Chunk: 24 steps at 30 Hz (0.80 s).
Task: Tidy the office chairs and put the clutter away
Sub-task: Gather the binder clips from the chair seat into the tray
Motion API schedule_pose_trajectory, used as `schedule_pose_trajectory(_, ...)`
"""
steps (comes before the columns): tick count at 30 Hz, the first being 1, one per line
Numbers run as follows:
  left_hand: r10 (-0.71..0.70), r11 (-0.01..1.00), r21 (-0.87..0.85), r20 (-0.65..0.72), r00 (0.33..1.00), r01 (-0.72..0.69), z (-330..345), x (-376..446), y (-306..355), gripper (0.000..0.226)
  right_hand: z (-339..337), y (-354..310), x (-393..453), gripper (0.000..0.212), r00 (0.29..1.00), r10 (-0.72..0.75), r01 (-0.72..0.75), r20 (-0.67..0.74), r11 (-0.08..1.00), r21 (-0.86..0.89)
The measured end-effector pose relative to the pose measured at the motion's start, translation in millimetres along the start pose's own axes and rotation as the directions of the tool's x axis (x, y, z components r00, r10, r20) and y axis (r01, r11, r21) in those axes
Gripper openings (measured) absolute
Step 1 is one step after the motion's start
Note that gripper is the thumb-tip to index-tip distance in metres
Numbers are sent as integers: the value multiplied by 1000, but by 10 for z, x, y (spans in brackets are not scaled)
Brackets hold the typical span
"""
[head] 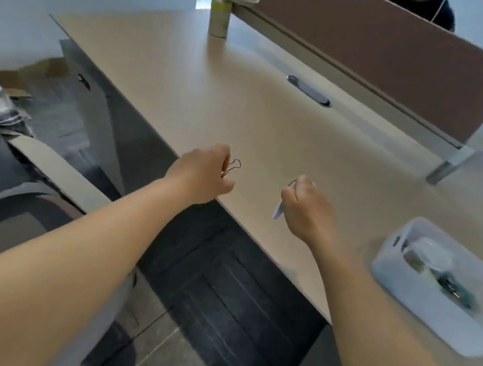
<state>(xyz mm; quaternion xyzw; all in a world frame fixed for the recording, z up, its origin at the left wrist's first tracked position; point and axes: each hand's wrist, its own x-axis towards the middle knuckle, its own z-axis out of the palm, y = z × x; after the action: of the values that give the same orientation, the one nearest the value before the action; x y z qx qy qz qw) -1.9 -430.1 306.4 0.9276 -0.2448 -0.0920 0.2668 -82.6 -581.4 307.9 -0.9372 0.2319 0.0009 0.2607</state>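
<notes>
Two hands over worktop [275,130] edge. Left hand [203,173] pinches one wire clip [233,167]; right hand [307,207] curls round one white pen [280,209]. One bin [399,304] sits right.

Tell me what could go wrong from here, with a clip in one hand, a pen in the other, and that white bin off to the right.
1. The left hand only pinches the binder clip near the desk edge; a slip could drop it to the floor.
2. The white bin looks already full, so added items may spill.
3. The right hand grips the pen loosely; it could snag on the bin rim.
</notes>
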Motion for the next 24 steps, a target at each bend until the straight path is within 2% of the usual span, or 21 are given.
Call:
schedule_pose_trajectory(3, 85, 996, -15, 61, 994, -84, 384, 128, 655, 22, -400, 593, -111, 33, 998, 59, -58, -34, 998, 29)
schedule_pose_trajectory(6, 157, 987, -39, 152, 976, -153, 737, 235, 1255, 28, -698, 1194, -224, 16, 979, 160, -146, -122, 982, 117)
schedule_pose_trajectory(9, 246, 969, -87, 204, 948, -232, 1064, 361, 1757, 44, -937, 1696, -304, 27, 936, 264, -227, -231, 958, 177)
schedule_pose_trajectory(12, 322, 947, -93, 241, 915, -309, 1343, 503, 2122, 29, -1101, 2076, -344, 32, 877, 379, -338, -296, 923, 183)
schedule_pose_trajectory(14, 357, 934, -97, 275, 893, -343, 1503, 603, 2312, 26, -1157, 2344, -340, 34, 844, 442, -419, -305, 897, 141)
schedule_pose_trajectory(17, 409, 912, -104, 327, 852, -397, 1724, 762, 2539, 37, -1209, 2679, -319, 41, 778, 545, -551, -311, 831, 77)
schedule_pose_trajectory(20, 460, 885, -113, 372, 806, -452, 1917, 945, 2743, 26, -1222, 2911, -254, 43, 713, 647, -660, -271, 749, 53)
schedule_pose_trajectory(24, 527, 839, -123, 430, 733, -531, 2112, 1125, 3008, 26, -1215, 3088, -147, 39, 683, 695, -722, -228, 690, -59)
